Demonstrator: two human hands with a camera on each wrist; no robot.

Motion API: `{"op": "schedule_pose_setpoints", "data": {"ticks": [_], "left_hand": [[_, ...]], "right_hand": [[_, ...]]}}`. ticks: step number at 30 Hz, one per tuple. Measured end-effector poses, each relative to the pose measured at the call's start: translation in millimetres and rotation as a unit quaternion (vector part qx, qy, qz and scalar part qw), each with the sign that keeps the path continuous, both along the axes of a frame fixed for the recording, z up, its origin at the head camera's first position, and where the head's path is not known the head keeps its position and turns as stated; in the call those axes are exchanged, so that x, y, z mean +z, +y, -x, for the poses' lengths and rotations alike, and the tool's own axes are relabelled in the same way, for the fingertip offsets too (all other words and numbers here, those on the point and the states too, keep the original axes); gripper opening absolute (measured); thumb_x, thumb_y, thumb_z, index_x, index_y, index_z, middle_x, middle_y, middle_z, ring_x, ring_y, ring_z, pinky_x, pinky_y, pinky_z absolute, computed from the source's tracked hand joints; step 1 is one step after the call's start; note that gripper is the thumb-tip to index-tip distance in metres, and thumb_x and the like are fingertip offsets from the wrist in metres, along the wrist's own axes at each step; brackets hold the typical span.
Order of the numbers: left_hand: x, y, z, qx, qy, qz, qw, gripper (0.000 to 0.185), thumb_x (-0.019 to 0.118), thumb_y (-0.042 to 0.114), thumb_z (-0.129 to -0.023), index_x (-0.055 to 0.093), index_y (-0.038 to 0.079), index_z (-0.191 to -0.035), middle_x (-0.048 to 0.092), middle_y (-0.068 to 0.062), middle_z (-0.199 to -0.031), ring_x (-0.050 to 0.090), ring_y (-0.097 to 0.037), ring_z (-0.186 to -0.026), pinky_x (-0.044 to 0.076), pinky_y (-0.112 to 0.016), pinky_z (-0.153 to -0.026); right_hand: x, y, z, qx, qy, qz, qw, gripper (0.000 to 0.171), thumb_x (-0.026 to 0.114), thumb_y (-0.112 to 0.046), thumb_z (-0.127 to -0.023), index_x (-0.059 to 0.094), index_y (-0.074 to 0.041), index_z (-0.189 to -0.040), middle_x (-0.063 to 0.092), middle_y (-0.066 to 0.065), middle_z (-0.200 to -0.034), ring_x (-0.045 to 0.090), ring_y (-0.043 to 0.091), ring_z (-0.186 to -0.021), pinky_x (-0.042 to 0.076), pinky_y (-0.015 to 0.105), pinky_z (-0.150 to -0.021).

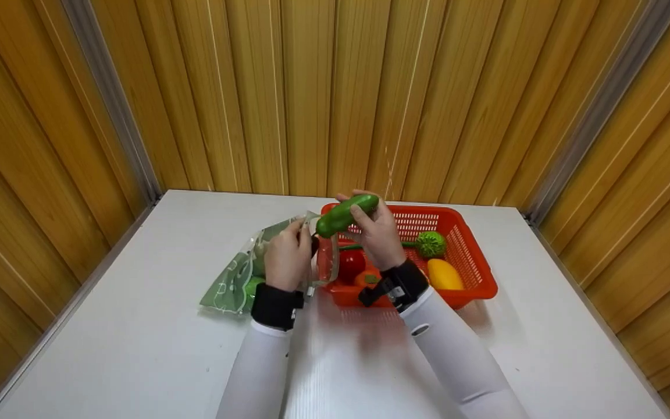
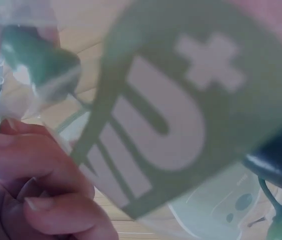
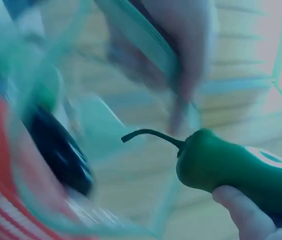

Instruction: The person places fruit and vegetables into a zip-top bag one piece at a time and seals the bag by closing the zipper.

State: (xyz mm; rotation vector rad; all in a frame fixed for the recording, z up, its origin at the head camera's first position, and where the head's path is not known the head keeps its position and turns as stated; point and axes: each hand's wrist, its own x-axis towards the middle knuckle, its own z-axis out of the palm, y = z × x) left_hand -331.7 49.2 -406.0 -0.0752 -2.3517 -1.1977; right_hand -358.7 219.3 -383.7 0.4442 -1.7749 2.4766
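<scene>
Head view, centre of frame: right hand [image 1: 378, 233] grips a green cucumber [image 1: 346, 214], fingers curled round its upper end. Cucumber tilted, higher end toward upper right, lower stem end pointing down-left at the mouth of a plastic bag [image 1: 236, 279]. It is held in the air, above the near-left corner of the orange basket [image 1: 474, 273].

Left hand [image 1: 288, 256] pinches the bag's rim, fingers curled on the clear film and holding the mouth open toward the cucumber. Bag is clear with a green and white print; its lower part lies on the white table [image 1: 137, 337], left of centre. Pale and green shapes show inside it, too unclear to name.

Right wrist view: cucumber [image 3: 240, 167] at right, thin curved stem pointing left, a fingertip [image 3: 243, 215] under it. Stem end sits at the bag's clear rim; whether it is past the rim, cannot tell. Much blur here.

Left wrist view: printed film of the bag [image 2: 180, 115] fills the frame, curled fingers [image 2: 46, 210] at lower left holding it.

Basket stands on the table just right of centre, touching the bag's mouth or nearly so. Inside: a red tomato [image 1: 351, 265], a yellow fruit [image 1: 444, 274], a knobbly green round item [image 1: 431, 244]. Black bands on both wrists, white sleeves. Wood-panel walls behind.
</scene>
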Motion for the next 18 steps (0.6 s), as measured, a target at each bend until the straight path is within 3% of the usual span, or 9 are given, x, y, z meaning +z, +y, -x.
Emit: {"op": "schedule_pose_setpoints", "data": {"ticks": [5,10,14,18], "left_hand": [[0.7,-1,0.3,0.001,0.006,0.003,1.0,0.032,0.057,0.019,-0.104,0.072,0.002,-0.126,0.076,-0.024,-0.108,0.074,-0.04,-0.083,0.057,-0.053,-0.067],[0.1,-1,-1.1,0.001,0.01,0.008,0.9999,0.033,0.056,0.018,-0.104,0.071,-0.001,-0.128,0.076,-0.026,-0.094,0.065,-0.033,-0.063,0.049,-0.046,-0.055],[-0.1,-1,-2.6,0.001,0.017,0.008,0.9998,0.034,0.055,0.017,-0.104,0.07,-0.001,-0.128,0.076,-0.027,-0.1,0.069,-0.037,-0.068,0.052,-0.049,-0.059],[0.1,0,-3.3,0.0,0.022,0.008,0.9997,0.034,0.055,0.019,-0.105,0.071,0.0,-0.127,0.075,-0.027,-0.108,0.073,-0.043,-0.083,0.056,-0.055,-0.069]], "right_hand": [[-23.8,-29,-4.7,0.024,-0.083,0.01,0.996,0.038,0.046,-0.006,-0.108,0.042,0.005,-0.144,0.054,0.024,-0.146,0.059,0.032,-0.129,0.055,0.049,-0.099],[-38.6,-52,-11.9,0.04,-0.173,0.054,0.983,0.037,0.038,-0.019,-0.112,0.045,0.002,-0.142,0.062,0.011,-0.126,0.064,0.017,-0.106,0.057,0.032,-0.083],[-41.8,-61,-13.0,0.07,-0.184,0.046,0.979,0.035,0.036,-0.02,-0.112,0.06,-0.001,-0.129,0.066,-0.001,-0.103,0.063,0.008,-0.088,0.052,0.022,-0.073],[-41.8,-62,-5.8,0.132,-0.161,-0.039,0.977,0.031,0.043,-0.01,-0.108,0.072,-0.015,-0.099,0.061,-0.007,-0.072,0.054,0.004,-0.061,0.043,0.018,-0.057]]}}
